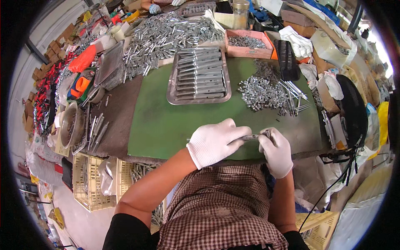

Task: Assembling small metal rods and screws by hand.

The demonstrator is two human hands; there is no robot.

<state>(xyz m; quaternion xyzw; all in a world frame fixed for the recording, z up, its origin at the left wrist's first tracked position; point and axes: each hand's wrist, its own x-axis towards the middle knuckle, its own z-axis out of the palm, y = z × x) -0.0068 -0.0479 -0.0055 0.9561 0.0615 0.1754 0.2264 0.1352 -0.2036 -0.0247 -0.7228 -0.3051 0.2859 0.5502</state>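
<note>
My left hand (214,143), in a white knit glove, is closed around a slim silver metal rod (250,137) near the front edge of the green mat (154,125). Most of the rod is hidden inside the glove. At the rod's right end, my right hand (276,152), gloved too, pinches with thumb and forefinger; a small dark metal bit (267,133) shows between them. Whether that bit is part of the rod I cannot tell. Beyond my hands lies a metal tray (170,89) with several silver rod-like parts in a row.
Right of the tray are a heap of small metal pieces (260,93) and some thin rods (293,98). A pink box (250,52) stands behind them. Loose metal parts (175,35) cover the far left. A metal bowl (68,125) sits at left, above yellow crates (95,202).
</note>
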